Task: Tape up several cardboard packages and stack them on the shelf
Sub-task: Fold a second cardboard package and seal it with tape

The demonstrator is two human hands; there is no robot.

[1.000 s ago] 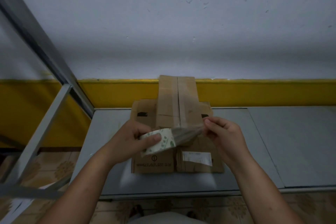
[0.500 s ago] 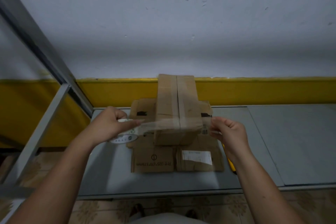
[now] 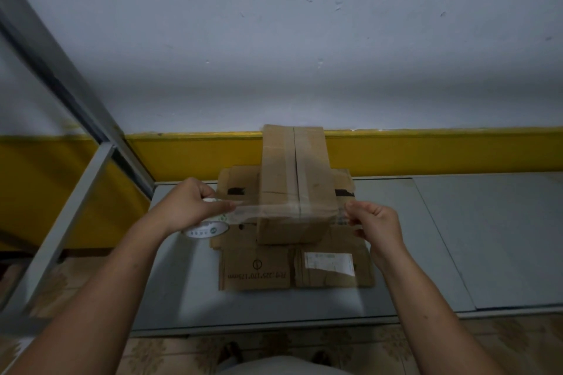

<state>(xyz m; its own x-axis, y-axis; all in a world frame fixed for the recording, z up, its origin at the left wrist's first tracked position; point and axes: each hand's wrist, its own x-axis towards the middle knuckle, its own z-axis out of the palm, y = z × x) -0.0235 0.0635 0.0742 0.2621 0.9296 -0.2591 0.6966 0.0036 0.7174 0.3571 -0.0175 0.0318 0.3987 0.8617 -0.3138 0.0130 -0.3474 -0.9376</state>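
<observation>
The left hand is curled round the tape roll, whose white printed side shows below the palm. Its thumb and forefinger reach forward along the tape where it leaves the roll. The right hand is held at the other side of the boxes, fingers bent, thumb and forefinger pinching the free end of the tape strip. Between the two hands the clear strip is stretched level across the near end of the upper box. Whether it already sticks to the cardboard cannot be told.

The upper box is long and narrow, running away from the person towards the wall, with a lengthwise band of tape over its centre seam. It lies on a wider carton, which juts out to either side and towards the person. That carton bears upside-down printing on its near left part and a white label on its near right part.

Both boxes rest on the grey shelf board, at its left half and close to the back edge. Grey metal shelf rails slant up at the left. Behind stands a pale grey wall with a yellow band along its foot, and patterned floor tiles show below the shelf's front edge.
</observation>
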